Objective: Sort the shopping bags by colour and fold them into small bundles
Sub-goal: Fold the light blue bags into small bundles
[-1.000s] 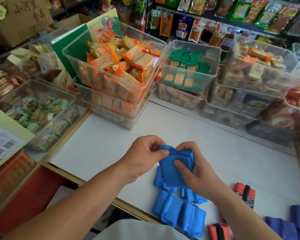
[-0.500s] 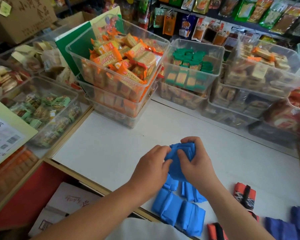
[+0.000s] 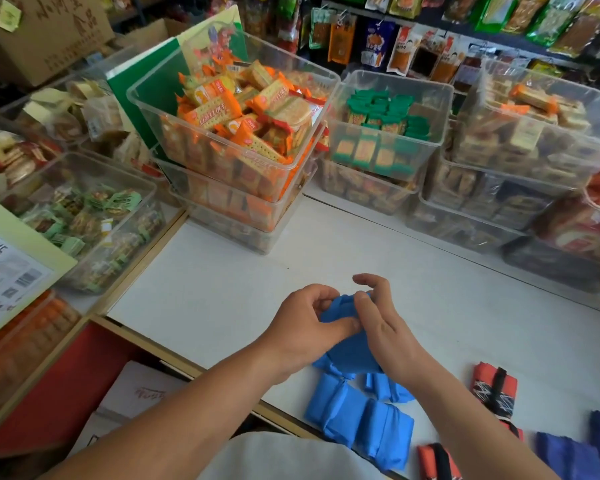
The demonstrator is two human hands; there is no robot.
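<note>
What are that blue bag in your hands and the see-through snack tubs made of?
The blue bag looks like thin matte fabric, perhaps polyester: soft creases, no shine. The snack tubs look like clear rigid plastic: contents show through straight walls.

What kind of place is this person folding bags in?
Most likely a small snack shop: clear bins of wrapped biscuits are stacked along the white counter, and snack packets hang on a rack behind them.
</note>
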